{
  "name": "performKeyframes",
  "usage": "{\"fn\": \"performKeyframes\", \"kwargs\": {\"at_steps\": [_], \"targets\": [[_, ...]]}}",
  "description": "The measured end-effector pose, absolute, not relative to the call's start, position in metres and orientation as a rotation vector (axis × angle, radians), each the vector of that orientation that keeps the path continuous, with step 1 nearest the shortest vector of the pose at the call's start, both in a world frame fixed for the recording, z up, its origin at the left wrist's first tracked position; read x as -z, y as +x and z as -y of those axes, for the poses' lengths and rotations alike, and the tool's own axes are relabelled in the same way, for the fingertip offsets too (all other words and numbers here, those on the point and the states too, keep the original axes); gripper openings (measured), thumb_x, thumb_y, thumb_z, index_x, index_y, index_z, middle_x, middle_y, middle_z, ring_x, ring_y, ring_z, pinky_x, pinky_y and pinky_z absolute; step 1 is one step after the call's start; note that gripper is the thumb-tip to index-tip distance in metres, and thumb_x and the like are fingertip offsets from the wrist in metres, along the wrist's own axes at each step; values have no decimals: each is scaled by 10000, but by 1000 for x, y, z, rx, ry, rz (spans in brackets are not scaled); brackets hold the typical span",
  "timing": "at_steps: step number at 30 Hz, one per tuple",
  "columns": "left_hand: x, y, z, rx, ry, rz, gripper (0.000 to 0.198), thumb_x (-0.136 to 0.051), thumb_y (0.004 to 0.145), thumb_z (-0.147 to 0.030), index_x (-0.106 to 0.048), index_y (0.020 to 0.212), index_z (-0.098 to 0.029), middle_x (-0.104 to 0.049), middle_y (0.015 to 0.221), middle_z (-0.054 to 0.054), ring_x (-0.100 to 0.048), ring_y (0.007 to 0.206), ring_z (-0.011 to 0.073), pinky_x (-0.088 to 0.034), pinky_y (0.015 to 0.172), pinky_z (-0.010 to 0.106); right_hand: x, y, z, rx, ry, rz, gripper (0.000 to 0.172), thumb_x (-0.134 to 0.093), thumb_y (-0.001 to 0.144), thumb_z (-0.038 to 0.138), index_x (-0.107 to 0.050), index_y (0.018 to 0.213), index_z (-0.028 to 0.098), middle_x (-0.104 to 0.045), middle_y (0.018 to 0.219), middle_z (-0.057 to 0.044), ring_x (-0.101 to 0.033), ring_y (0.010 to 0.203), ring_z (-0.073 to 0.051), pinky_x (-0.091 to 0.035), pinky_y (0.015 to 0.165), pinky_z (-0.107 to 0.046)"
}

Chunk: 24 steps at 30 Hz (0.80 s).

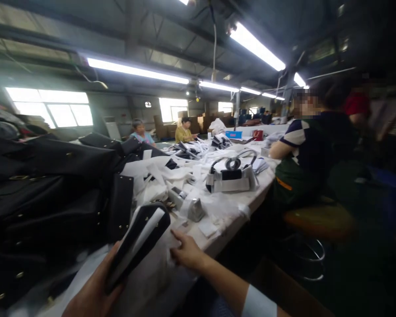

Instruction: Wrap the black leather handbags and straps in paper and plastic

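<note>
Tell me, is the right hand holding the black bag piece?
No, the right hand lies flat on the white wrapping paper, while the left hand grips the black bag piece.

Stacked black bags wall off the desk's left. The panel in my left hand blocks the near centre. Wrapping paper and a wrapped handbag crowd beyond. I find passage only along the right edge.
</note>
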State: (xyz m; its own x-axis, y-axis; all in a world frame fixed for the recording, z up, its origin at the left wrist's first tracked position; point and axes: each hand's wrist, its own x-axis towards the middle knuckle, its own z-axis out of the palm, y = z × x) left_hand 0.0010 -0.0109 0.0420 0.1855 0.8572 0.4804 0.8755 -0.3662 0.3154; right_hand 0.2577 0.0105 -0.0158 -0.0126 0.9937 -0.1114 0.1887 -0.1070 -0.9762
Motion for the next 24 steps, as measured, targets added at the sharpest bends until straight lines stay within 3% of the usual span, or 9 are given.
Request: {"fn": "performKeyframes", "kwargs": {"at_steps": [2,5,10,15,17,20,24], "targets": [[-43,0,7,942,-2342,1853,586,-446,925,-310,-279,1478,-404,-640,1320,4,-715,978,274,-585,666,333,17,239,-6,-1277,-1389,1352,798,-597,769,146,-318,1516,165,-711,1069,-100,-709,769,-201,-573,666,-300],[-49,-2,0,970,-2359,1864,607,-514,884,-303,-337,1461,-371,-628,1339,-8,-672,1091,274,-584,772,327,20,217,-1,-1390,-1320,1425,797,-611,757,144,-341,1507,167,-726,1029,-83,-714,800,-198,-568,673,-273],[-47,-8,-5,882,-2438,1796,662,-545,854,-282,-318,1472,-358,-563,1413,-21,-624,1174,249,-568,841,296,18,207,7,-1513,-1206,1552,818,-652,682,114,-435,1462,230,-691,1202,-60,-693,1012,-240,-569,808,-288],[-32,-4,0,816,-2510,1627,729,-544,824,-187,-285,1476,-387,-518,1455,-39,-590,1224,211,-547,913,278,-7,225,20,-1116,-1182,1927,552,-586,796,153,-606,1321,321,-610,1359,-24,-556,1264,-262,-436,1063,-338],[-27,-4,4,804,-2522,1595,791,-500,786,-91,-275,1477,-402,-494,1473,-58,-580,1236,195,-527,958,281,-10,239,20,-918,-1345,1998,420,-555,825,156,-705,1190,301,-682,1253,-52,-610,1195,-272,-461,1034,-344],[-20,-8,8,804,-2554,1499,843,-464,746,-38,-268,1486,-391,-463,1495,-63,-570,1245,186,-493,1018,295,-5,263,6,-694,-1563,1920,408,-502,813,91,-740,1111,237,-725,1129,-108,-672,1062,-284,-521,929,-358],[-9,-17,10,811,-2603,1234,726,-442,823,-81,-306,1486,-343,-486,1481,-7,-569,1246,181,-466,1041,289,3,286,-32,-638,-1503,1946,424,-555,808,103,-688,1192,224,-604,1348,-97,-563,1228,-267,-432,1049,-343]]}}
